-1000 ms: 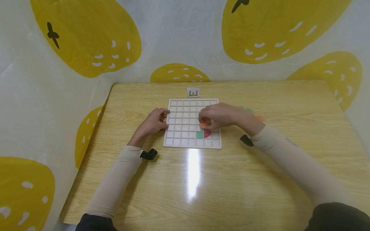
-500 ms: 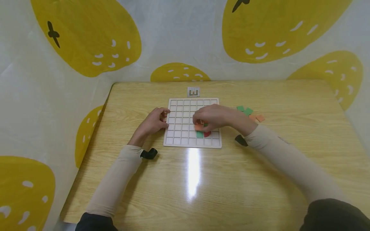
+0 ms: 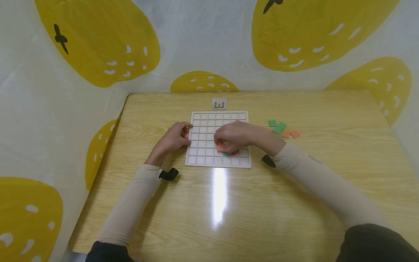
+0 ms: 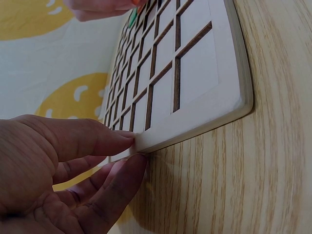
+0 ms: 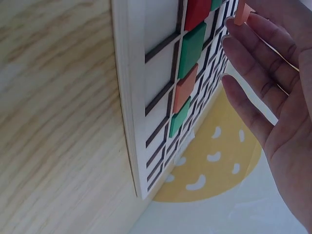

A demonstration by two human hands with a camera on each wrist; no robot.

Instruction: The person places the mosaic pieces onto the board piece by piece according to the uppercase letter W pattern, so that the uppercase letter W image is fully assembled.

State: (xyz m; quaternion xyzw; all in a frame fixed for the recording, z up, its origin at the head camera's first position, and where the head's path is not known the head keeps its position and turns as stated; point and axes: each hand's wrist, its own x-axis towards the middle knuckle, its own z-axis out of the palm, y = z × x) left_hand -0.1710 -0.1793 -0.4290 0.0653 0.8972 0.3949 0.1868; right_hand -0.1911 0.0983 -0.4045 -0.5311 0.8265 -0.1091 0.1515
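Observation:
A white grid board (image 3: 201, 143) with dark grooves lies flat on the table. At its left edge, my left hand (image 3: 175, 137) holds the rim, thumb on top and fingertips at the side in the left wrist view. Over the lower middle squares, my right hand (image 3: 237, 134) pinches an orange square tile (image 3: 220, 147). Just beside that tile, a green tile (image 3: 226, 154) and a red rounded piece (image 3: 235, 153) sit in the grid, partly covered by the hand. The right wrist view shows a column with a red piece (image 5: 196, 13), green tile (image 5: 191, 48), orange tile (image 5: 185, 87) and another green tile (image 5: 179, 117).
Loose green tiles (image 3: 279, 127) and orange tiles (image 3: 295, 134) lie on the wooden table (image 3: 183, 214) right of the board. A small pattern card (image 3: 219, 104) lies beyond the far edge of the board. Behind the table hangs a white curtain (image 3: 206, 36) with yellow prints.
My right hand has carried the orange tile left and slightly nearer across the board. The loose tiles at right show more fully from behind the arm. My left hand stays put.

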